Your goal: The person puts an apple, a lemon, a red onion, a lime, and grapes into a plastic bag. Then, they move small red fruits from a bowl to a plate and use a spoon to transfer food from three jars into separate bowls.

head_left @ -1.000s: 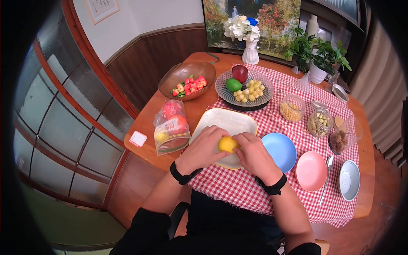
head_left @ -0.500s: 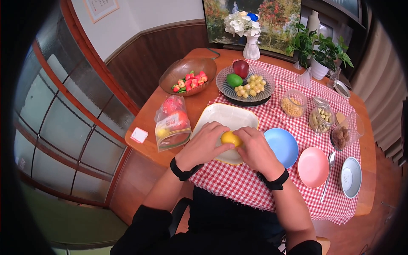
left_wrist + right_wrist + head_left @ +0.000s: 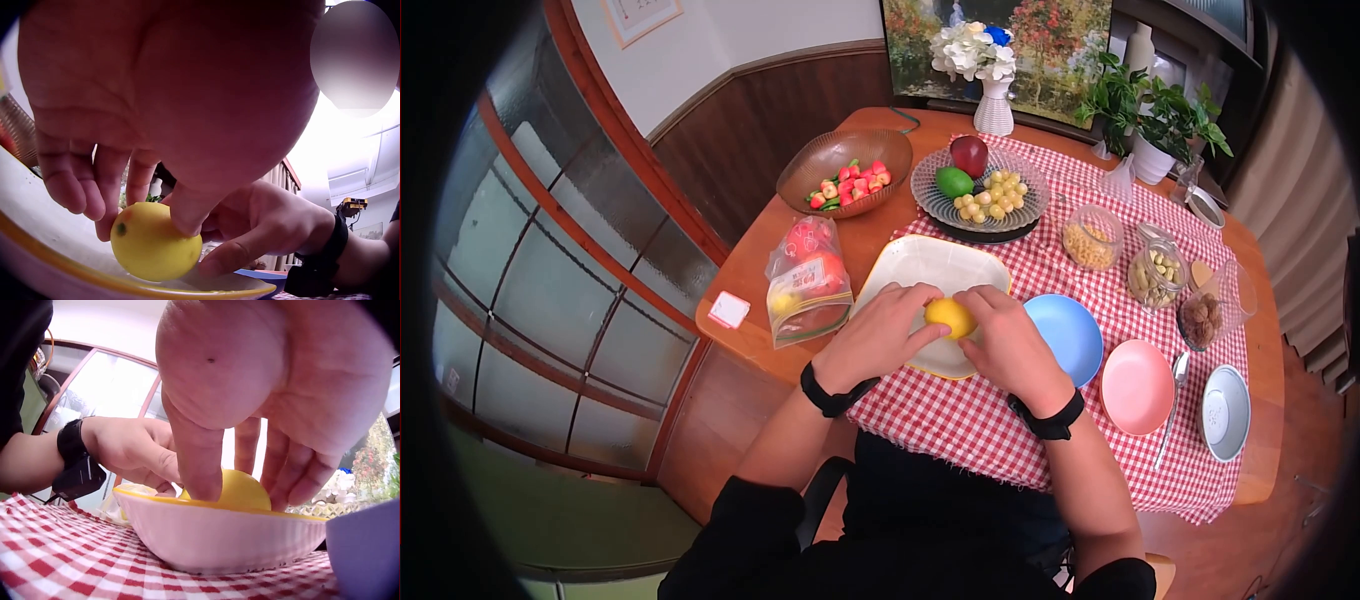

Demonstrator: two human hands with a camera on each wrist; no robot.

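White tray (image 3: pixel 918 262) partly hidden, wall frame (image 3: pixel 640 18) cut off, label (image 3: pixel 805 276) unreadable

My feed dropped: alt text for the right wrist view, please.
A bare right hand grips a round yellow fruit, partly hidden behind a pale yellow-rimmed dish; the bare left hand with a black wristband is beside it. Red-and-white checked cloth lies beneath.

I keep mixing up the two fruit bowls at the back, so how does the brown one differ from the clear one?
The brown bowl rests directly on the wooden table; the clear bowl sits on a dark base.
The brown bowl holds small red-and-yellow pieces; the clear bowl holds a dark red fruit, a green fruit and pale grapes.
Both are see-through.
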